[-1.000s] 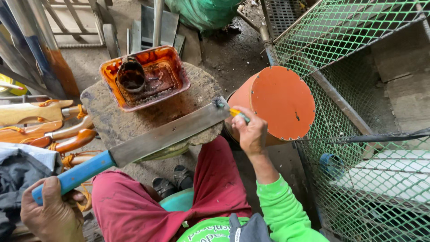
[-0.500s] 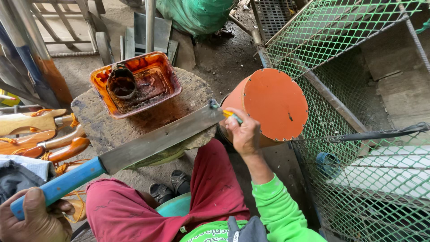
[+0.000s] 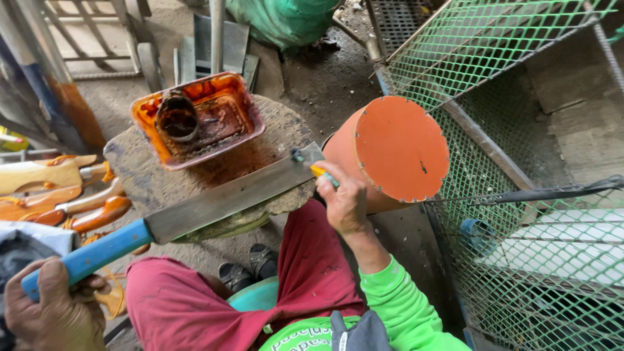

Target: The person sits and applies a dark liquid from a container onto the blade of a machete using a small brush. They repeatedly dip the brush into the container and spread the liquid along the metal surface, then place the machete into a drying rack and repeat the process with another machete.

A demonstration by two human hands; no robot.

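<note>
My left hand [image 3: 55,312] grips the blue handle [image 3: 91,255] of a long knife at the lower left. Its wide steel blade [image 3: 227,198] slants up and to the right across a round stone block [image 3: 153,179]. My right hand [image 3: 344,198] holds a small brush with a yellow handle [image 3: 323,174], and its dark tip touches the far end of the blade. On the block stands an orange tray [image 3: 224,120] of dark brown liquid with a small round pot [image 3: 177,120] in it.
A round orange drum [image 3: 396,149] lies on its side just right of my right hand. Green wire mesh cages [image 3: 520,97] fill the right side. Varnished wooden handles [image 3: 58,195] lie at the left. Metal frames [image 3: 218,39] and a green sack [image 3: 286,19] stand behind.
The knife and both hands have shifted slightly left and down in view. My right hand keeps the brush at the blade's tip.
</note>
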